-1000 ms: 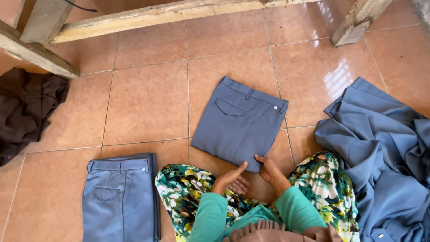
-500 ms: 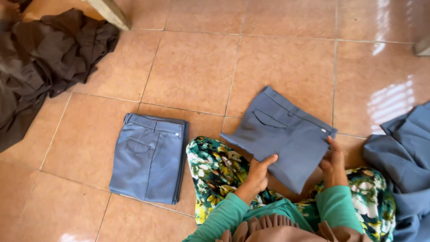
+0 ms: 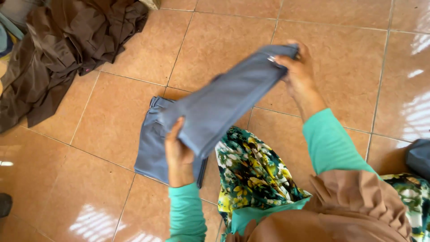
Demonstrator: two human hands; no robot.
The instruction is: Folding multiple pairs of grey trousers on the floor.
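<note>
Nearest to us are our own turquoise sleeves and the green-and-yellow floral skirt spread over our lap; just above the lap our left hand is closed on the near end of the folded grey-blue trousers, thumb on top and fingers hidden beneath; the bundle is lifted clear of the tiled floor and runs slantwise up to our right hand, which pinches the far end by the waistband; so both hands are grasping the one garment, neither open. Directly under the lifted bundle, touching the skirt's left edge, a second pair of folded grey-blue trousers lies flat on the floor. We judge the held cloth light and soft, sagging a little between the two grips, not slippery and in no way fragile; held only at one end the fold would likely fall open, so the two short ends, as now, or a flat palm beneath the middle, seem the sound places to take it. Farther off, at the floor's far left corner, a heap of brown cloth lies crumpled; at the right edge a scrap of more grey-blue fabric shows.
</note>
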